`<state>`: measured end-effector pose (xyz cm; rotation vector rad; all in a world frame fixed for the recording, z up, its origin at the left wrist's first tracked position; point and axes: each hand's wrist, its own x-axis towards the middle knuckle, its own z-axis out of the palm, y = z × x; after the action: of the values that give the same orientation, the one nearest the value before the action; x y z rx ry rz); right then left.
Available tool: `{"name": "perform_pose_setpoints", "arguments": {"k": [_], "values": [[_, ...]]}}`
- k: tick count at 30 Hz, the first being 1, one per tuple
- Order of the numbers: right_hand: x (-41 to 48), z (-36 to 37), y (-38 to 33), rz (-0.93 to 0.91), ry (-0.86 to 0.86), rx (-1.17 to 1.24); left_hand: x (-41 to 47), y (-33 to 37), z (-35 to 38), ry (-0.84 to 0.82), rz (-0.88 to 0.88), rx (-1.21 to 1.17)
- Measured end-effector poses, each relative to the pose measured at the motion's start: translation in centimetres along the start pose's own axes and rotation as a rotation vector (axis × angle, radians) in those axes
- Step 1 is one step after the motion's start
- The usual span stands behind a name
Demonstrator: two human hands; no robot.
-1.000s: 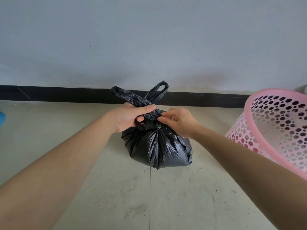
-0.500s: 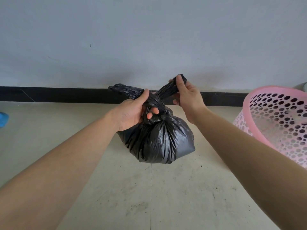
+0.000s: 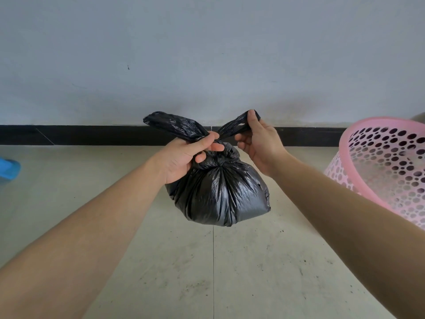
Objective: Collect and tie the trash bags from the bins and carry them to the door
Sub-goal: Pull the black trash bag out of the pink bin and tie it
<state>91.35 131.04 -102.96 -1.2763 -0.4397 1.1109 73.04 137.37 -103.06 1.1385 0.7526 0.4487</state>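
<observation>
A full black trash bag (image 3: 220, 194) hangs in the air in front of me, above the tiled floor, with a knot at its neck. Two twisted ears stick out of the knot. My left hand (image 3: 184, 157) grips the left ear right at the knot, fingers curled around it. My right hand (image 3: 257, 143) pinches the tip of the right ear between thumb and fingers and holds it out to the upper right. The lower part of the knot is partly hidden by my left fingers.
A pink perforated plastic bin (image 3: 386, 164) lies tilted at the right edge, with no bag in it. A grey wall with a black skirting board (image 3: 92, 134) runs across just beyond the bag. Something blue (image 3: 9, 168) shows at the left edge.
The bag has been lifted off the floor. My right hand left the knot, took the right ear and pulled it outward. My left hand shifted its grip up on the left ear.
</observation>
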Motion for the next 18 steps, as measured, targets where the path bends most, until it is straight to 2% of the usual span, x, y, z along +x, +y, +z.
{"name": "perform_pose_setpoints", "arguments": {"k": [6, 11, 14, 18], "values": [[-0.5, 1.3, 0.0, -0.066, 0.104, -0.015, -0.1, -0.2, -0.6, -0.024, -0.087, -0.040], [-0.8, 1.6, -1.2, -0.055, 0.178, 0.100, 0.3, -0.5, -1.4, 0.002, -0.162, -0.176], [-1.4, 0.9, -1.0, 0.038, 0.112, 0.139, 0.3, -0.6, -1.5, -0.019, -0.183, -0.190], [-1.8, -0.5, 0.5, 0.218, -0.115, -0.089, 0.2, -0.9, -1.4, 0.003, -0.108, -0.115]]}}
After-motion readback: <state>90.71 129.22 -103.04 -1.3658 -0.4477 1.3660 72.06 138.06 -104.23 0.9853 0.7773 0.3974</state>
